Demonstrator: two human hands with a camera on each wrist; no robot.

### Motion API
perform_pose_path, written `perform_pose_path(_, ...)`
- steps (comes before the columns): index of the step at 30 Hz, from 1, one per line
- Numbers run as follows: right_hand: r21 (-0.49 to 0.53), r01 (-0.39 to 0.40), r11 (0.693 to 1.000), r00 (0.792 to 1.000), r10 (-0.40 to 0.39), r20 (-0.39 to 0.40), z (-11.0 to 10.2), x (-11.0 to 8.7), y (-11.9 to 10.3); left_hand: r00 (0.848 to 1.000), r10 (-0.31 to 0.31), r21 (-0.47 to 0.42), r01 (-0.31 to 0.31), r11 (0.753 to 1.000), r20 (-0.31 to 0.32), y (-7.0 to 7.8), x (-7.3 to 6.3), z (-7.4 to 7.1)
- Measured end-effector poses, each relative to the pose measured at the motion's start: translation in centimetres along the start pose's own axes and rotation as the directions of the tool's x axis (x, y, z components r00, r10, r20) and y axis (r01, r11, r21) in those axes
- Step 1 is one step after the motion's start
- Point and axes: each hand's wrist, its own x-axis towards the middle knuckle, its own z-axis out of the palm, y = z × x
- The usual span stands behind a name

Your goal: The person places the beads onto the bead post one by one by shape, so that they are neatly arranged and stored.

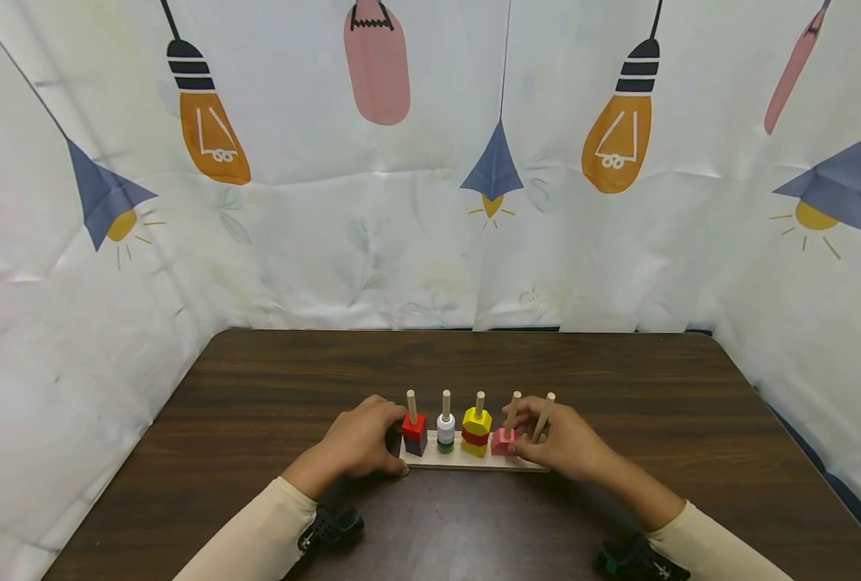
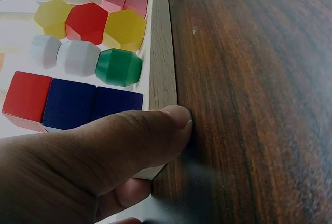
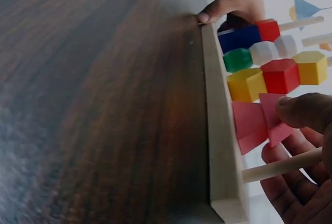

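Note:
A wooden peg board [image 1: 466, 464] with several upright pegs lies on the table. At its left end, my left hand [image 1: 361, 440] grips the board, thumb [image 2: 171, 125] along the front edge. The nearest peg carries a red block [image 2: 28, 99] above two dark blue blocks [image 2: 70, 105]. White beads [image 2: 78, 58] over a green bead [image 2: 119, 67] fill the second peg; yellow [image 3: 246, 84] and red [image 3: 280, 75] blocks fill the third. My right hand [image 1: 564, 444] pinches the upper pink block [image 3: 272, 112] on the fourth peg, above another pink block [image 3: 248, 125]. The rightmost peg [image 3: 282, 164] is bare.
The dark wood-grain table [image 1: 459, 532] extends around the board on all sides. Behind and beside it hangs a white curtain [image 1: 299, 242] printed with lamps and bulbs. Each wrist wears a black strap device [image 1: 332, 526].

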Motion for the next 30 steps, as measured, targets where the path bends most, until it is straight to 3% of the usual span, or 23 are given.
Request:
perform_pose_path(8,-0.011,-0.013,1.000,1.000,0.013,0.010,-0.1,-0.3,0.1,1.000,-0.003,0.001,0.003,1.000,0.002,-0.1,0.0,0.3)
perform_pose_path(15,-0.063,-0.017,0.998,1.000,0.018,0.014,-0.3,-0.7,0.4,1.000,0.030,0.017,-0.030,0.999,-0.007,-0.3,-0.3,0.2)
perform_pose_path(21,-0.034,-0.037,0.999,0.999,0.037,0.006,-0.9,-1.6,0.9,0.999,0.040,0.020,-0.040,0.999,-0.014,-0.5,-0.5,0.2)
perform_pose_path(30,-0.126,-0.055,0.991,0.998,0.052,-0.029,-2.3,-3.1,1.3,0.999,0.042,-0.053,-0.041,0.998,0.006,-1.0,-1.0,0.1)
